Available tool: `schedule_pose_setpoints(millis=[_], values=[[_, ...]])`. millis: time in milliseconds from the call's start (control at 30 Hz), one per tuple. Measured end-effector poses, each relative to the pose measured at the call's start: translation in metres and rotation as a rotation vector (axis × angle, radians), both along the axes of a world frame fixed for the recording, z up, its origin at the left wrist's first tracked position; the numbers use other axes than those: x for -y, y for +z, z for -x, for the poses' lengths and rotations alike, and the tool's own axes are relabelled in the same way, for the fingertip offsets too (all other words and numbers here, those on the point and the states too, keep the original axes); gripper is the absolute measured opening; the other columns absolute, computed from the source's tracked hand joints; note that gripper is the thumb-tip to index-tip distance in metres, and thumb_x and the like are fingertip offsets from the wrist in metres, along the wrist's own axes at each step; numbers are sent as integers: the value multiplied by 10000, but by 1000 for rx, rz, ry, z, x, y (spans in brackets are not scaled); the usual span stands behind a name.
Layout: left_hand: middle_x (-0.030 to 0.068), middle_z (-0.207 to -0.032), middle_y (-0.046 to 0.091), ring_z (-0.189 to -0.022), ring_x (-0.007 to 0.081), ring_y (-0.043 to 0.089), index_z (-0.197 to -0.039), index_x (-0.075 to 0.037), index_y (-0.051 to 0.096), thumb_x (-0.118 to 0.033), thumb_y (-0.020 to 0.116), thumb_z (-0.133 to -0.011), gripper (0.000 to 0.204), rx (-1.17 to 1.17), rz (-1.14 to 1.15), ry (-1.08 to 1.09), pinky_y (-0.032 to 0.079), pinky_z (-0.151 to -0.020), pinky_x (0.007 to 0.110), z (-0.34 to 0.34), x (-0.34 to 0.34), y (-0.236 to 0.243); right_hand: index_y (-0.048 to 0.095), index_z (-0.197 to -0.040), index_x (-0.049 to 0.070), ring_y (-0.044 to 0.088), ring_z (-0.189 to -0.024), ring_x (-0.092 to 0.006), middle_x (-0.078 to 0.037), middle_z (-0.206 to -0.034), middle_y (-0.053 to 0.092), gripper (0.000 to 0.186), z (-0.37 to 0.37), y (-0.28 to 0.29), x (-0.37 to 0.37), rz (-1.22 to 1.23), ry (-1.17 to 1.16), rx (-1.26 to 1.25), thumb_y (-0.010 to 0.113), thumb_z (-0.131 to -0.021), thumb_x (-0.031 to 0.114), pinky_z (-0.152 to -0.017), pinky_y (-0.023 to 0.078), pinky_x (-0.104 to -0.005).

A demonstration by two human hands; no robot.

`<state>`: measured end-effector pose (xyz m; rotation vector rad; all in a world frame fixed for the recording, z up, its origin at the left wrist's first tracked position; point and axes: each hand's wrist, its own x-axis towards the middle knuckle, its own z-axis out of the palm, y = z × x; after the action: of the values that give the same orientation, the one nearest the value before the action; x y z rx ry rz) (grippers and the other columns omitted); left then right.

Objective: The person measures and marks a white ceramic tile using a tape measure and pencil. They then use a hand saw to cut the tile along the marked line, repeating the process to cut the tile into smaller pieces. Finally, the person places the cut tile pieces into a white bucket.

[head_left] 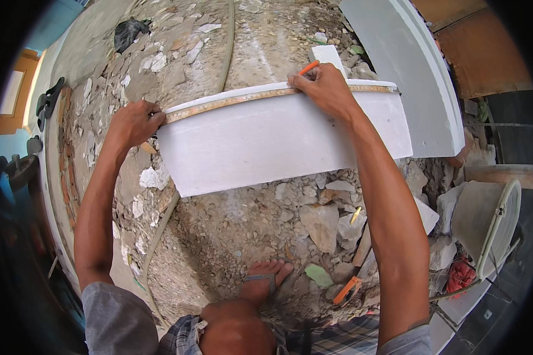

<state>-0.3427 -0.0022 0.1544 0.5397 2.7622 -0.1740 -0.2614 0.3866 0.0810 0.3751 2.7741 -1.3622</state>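
White and flat, the block (260,145) lies over stones (320,228), tape (231,105) already stretched along its far edge. The left hand (139,123) pinches the tape's left end; the right hand (324,86) pinches an orange pencil (309,67). I see no mark yet.

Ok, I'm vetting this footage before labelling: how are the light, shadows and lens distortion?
Head view: soft light, no harsh glare, a faint shadow on the white block below the right hand; fisheye bowing along the tape measure and the pale slab, with black corners; dark, murky detail at the far left rim.
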Motion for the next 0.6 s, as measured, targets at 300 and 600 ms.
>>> schedule_pose_setpoints(millis=[300,600], values=[[220,-817,708,-792,401,701,-976,-11,739,-363,558,-982,396,20,-188,-66,513,-746,473,-12,17,-11,734,-1002,1,658,-820,-145,-111,-880,738,428,-165,40,26,622,-334,-219,560,-1078,384,-796,534,-322],[-75,-703,480,-607,28,360,-968,-76,652,-437,614,-1052,373,510,-654,220,298,-568,245,-118,-17,4,600,-987,51,388,-655,-65,29,-680,406,397,-405,-29,101,604,-858,101,498,-1095,419,-591,351,-318]])
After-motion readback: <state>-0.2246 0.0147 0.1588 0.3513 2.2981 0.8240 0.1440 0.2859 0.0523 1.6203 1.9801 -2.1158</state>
